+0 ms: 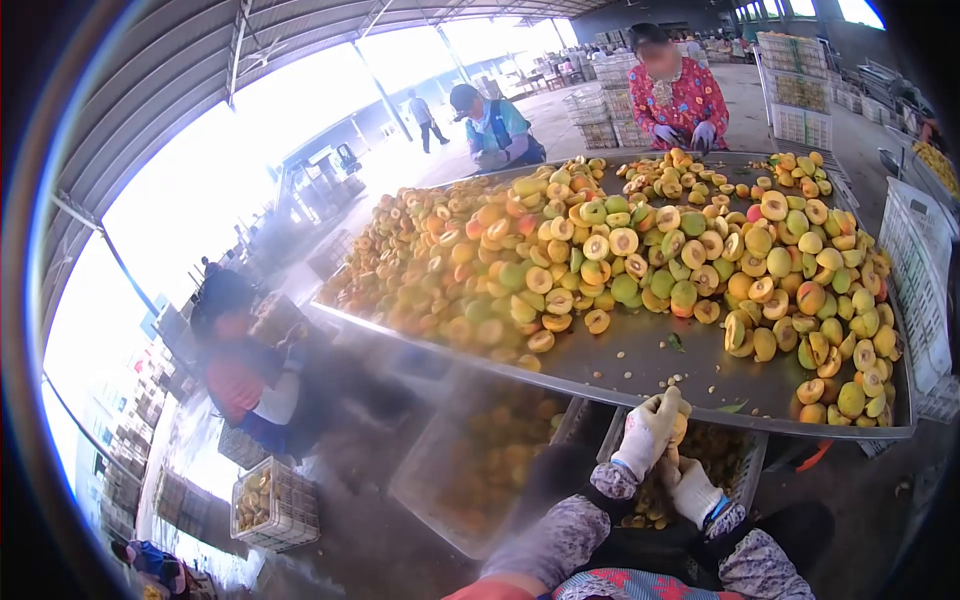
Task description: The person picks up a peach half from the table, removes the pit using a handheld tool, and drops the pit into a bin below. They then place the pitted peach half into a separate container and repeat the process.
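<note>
My left hand point(650, 432), in a white knit glove, is closed at the near edge of the metal table. A yellow peach piece point(680, 430) shows at its fingers. My right hand point(694, 494), also gloved, is closed just below and close to it; what it grips, if anything, is hidden. Below both hands stands a crate point(752, 470) with cut fruit point(715, 450) in it. Ahead, a big heap of halved yellow and green peaches point(620, 240) covers much of the metal table point(640, 350).
Small pale bits point(672, 380) and a green leaf point(676, 342) lie on the table. Left of my crate is another crate of fruit point(480, 460). Co-workers stand at the far side point(680, 100) and left point(250, 360). White crates point(915, 270) are stacked right.
</note>
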Tool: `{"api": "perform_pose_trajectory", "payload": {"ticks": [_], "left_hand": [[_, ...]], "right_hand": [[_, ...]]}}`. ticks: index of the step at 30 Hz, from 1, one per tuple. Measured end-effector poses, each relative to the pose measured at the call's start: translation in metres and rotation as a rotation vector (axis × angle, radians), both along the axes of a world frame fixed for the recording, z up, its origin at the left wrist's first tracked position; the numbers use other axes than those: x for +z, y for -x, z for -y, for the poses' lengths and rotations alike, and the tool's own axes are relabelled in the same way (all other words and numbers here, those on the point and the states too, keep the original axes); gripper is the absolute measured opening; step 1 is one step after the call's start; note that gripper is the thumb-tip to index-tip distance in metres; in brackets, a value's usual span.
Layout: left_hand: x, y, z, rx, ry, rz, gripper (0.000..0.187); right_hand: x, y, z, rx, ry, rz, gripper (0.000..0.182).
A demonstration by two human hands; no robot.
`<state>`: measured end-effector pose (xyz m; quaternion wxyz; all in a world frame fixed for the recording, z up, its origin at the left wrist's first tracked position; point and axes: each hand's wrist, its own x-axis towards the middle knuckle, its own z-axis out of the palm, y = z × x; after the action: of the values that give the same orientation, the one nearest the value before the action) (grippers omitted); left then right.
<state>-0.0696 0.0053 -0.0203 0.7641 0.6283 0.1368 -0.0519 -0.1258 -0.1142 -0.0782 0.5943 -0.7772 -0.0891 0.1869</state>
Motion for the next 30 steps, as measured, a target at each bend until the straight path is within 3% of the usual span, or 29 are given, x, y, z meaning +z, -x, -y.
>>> {"api": "perform_pose_trajectory", "payload": {"ticks": [4, 6, 8, 10, 13, 15, 17, 19, 22, 24, 26, 28, 30], "left_hand": [[-0.002, -0.002, -0.007, -0.031, 0.166, 0.041, 0.041], [0.001, -0.004, -0.014, -0.230, 0.246, 0.050, 0.046], [0.008, -0.004, -0.017, -0.264, 0.148, 0.050, 0.047], [0.012, -0.002, -0.016, -0.295, 0.050, 0.054, 0.048], [0.012, 0.000, -0.014, -0.285, 0.062, 0.066, 0.048], [0.005, 0.000, -0.009, -0.157, 0.294, 0.078, 0.047], [0.012, 0.001, -0.013, -0.219, 0.211, 0.114, 0.047], [0.019, 0.001, -0.017, -0.285, 0.124, 0.145, 0.047], [0.020, 0.004, -0.015, -0.326, 0.037, 0.113, 0.047], [0.013, 0.006, -0.006, -0.123, 0.247, 0.135, 0.044], [0.013, 0.007, -0.003, -0.098, 0.292, 0.147, 0.045], [0.011, 0.007, -0.002, -0.008, 0.259, 0.165, 0.045], [0.016, 0.009, -0.001, -0.004, 0.203, 0.256, 0.047]], "right_hand": [[0.026, 0.007, 0.005, -0.048, -0.150, -0.141, 0.046], [0.052, 0.006, 0.012, -0.022, -0.500, -0.892, 0.045], [0.068, 0.011, 0.006, -0.036, -0.475, -0.886, 0.046], [0.066, 0.012, 0.002, -0.080, -0.180, -0.472, 0.046], [0.073, 0.016, 0.001, -0.105, -0.343, -0.658, 0.043], [0.048, 0.015, 0.001, -0.106, -0.397, -0.675, 0.041], [0.021, 0.011, 0.002, -0.102, -0.459, -0.693, 0.040], [0.013, 0.008, 0.001, 0.002, -0.164, -0.168, 0.040], [0.032, 0.014, 0.001, -0.044, -0.229, -0.336, 0.041], [0.036, 0.019, -0.002, -0.042, -0.325, -0.425, 0.042], [0.057, 0.027, -0.010, -0.080, -0.505, -0.588, 0.042], [0.003, 0.015, -0.002, -0.050, -0.446, -0.486, 0.042], [0.035, 0.015, -0.001, -0.031, -0.384, -0.457, 0.043]]}}
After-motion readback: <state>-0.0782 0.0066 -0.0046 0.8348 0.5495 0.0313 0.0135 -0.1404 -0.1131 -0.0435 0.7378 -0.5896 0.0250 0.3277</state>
